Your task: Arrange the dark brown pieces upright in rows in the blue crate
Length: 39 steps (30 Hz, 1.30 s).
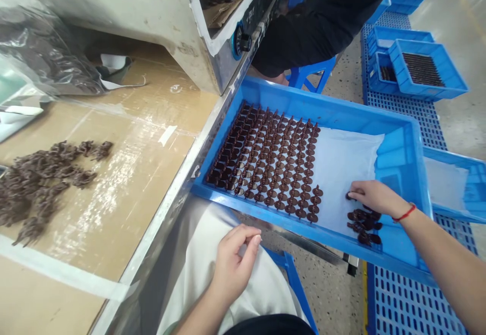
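Note:
My right hand [374,197], with a red cord at the wrist, is over the right part of a blue plastic tray [330,105]. Its fingers pinch a small dark brown piece [348,196] just above the white liner sheet [341,158]. Below that hand lies a loose heap of the same pieces [364,226]. Rows of upright dark brown pieces [271,158] fill the tray's left part, the rightmost row being shorter. My left hand [235,259] rests over my lap, fingers curled and thumb close to the index finger, with nothing visible in it.
A cardboard-covered bench [152,173] at left carries a pile of brown pieces [49,178] and a clear bag [49,51]. A pale machine [144,16] with a knob stands behind. Another person's dark-clothed leg [304,36] is beyond the tray. Blue crates [429,72] stand at right.

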Available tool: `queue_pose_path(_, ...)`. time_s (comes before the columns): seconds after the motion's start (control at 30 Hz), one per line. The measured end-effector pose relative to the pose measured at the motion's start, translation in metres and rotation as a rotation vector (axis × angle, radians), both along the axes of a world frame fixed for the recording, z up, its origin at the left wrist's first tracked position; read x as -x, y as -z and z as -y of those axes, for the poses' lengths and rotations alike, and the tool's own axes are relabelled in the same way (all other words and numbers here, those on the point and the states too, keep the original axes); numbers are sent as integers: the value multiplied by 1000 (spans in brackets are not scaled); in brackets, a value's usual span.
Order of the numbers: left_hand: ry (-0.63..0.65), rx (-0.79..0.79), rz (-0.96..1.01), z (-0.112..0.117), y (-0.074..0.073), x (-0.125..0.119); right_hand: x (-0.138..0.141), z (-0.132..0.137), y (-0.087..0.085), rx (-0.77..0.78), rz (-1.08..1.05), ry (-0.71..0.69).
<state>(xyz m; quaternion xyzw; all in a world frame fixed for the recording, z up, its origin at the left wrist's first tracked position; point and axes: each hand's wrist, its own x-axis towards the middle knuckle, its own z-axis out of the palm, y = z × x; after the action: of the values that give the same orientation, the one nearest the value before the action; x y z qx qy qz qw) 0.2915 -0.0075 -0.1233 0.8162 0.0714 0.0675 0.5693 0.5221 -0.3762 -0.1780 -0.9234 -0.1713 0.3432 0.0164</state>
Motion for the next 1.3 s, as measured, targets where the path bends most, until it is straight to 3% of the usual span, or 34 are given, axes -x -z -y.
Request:
queue_pose_path(0.17, 3, 2, 1, 0, 0, 0, -15, -20, 16, -147, -54, 189)
queue_pose_path(0.33, 0, 2, -3, 1, 0, 2, -20, -37, 26, -280, -84, 229)
queue_pose_path(0.73, 0, 4, 1, -1, 1, 2, -18, -62, 33, -489, 0, 38)
queue_pose_path(1.0, 2, 3, -8, -2, 2, 3, -20, -73, 35, -472, 57, -74)
queue_pose_path(1.3, 0, 1, 3, 0, 2, 3, -17, -76, 30, -432, 76, -86)
